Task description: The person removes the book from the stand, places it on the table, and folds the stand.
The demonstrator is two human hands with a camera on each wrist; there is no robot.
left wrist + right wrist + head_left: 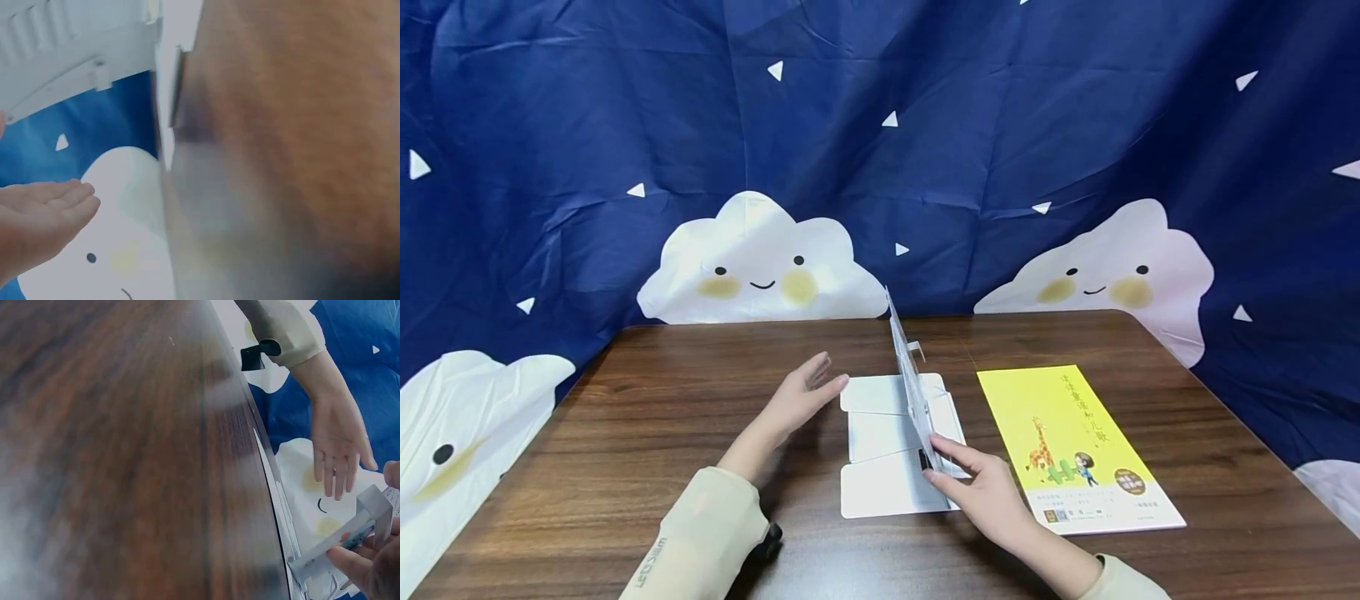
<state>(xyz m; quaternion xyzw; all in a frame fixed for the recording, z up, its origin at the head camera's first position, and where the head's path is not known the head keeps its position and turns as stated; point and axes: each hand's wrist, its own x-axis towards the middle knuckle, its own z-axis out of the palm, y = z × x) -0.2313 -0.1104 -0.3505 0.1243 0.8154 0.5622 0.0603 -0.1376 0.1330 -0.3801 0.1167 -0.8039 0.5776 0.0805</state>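
A white folding book stand stands at the middle of the table, its base [887,487] flat on the wood and its panel [908,375] raised nearly upright, edge-on in the head view. My right hand [988,496] pinches the near lower edge of this panel between thumb and fingers. To the left of the panel, my left hand [796,402] hovers with fingers extended and thumb apart, holding nothing. The left wrist view shows the slotted face of the panel [81,56] above the open left hand [47,219]. In the right wrist view, fingers [353,565] hold the white edge piece [325,550].
A yellow picture book [1067,442] with a giraffe and a child on its cover lies flat to the right of the stand. Behind the brown wooden table [700,367] hangs a blue curtain [820,125] with smiling clouds.
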